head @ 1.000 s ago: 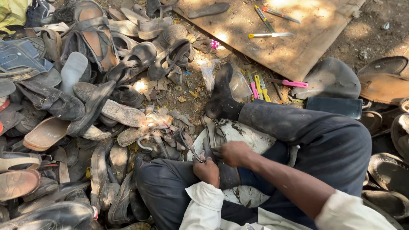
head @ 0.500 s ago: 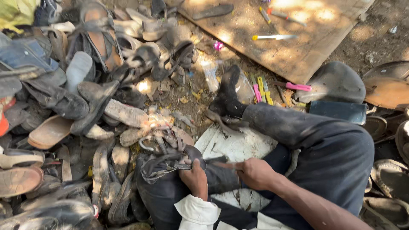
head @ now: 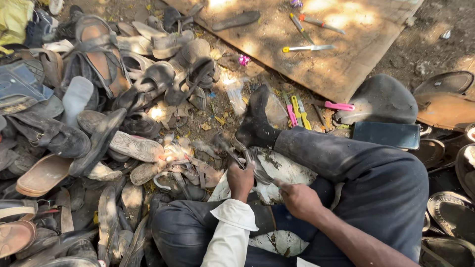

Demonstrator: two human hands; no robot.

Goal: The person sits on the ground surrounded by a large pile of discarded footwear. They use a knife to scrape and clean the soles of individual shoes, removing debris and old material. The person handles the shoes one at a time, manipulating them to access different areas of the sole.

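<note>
— What sort of place was it?

— Outdoors, on bare dirt ground (head: 435, 20) dappled with sun and shade. The person sat cross-legged in dark trousers, one black-socked foot (head: 256, 123) pointing away from the camera.

— And what did the hands hold?

— The left hand (head: 240, 179) was closed around a worn grey sandal strap (head: 247, 157), held just above the lap. The right hand (head: 299, 199) was closed too, gripping a thin tool whose end met the strap; what kind of tool, I could not tell.

— What lay under them?

— A pale, stained sheet (head: 287, 170) spread across the lap and ground.

— And round about?

— To the person's left, a big heap of old sandals and shoes (head: 99, 113), mostly grey and brown, piled on one another. Ahead lay a flat wooden board (head: 341, 64) with a yellow-handled knife (head: 307, 48) and a dark sole (head: 236, 21) on it. Near the foot were pink and yellow handled tools (head: 297, 110), and beside the right knee a dark flat slab (head: 387, 134), with more soles (head: 452, 212) at the right edge
</note>
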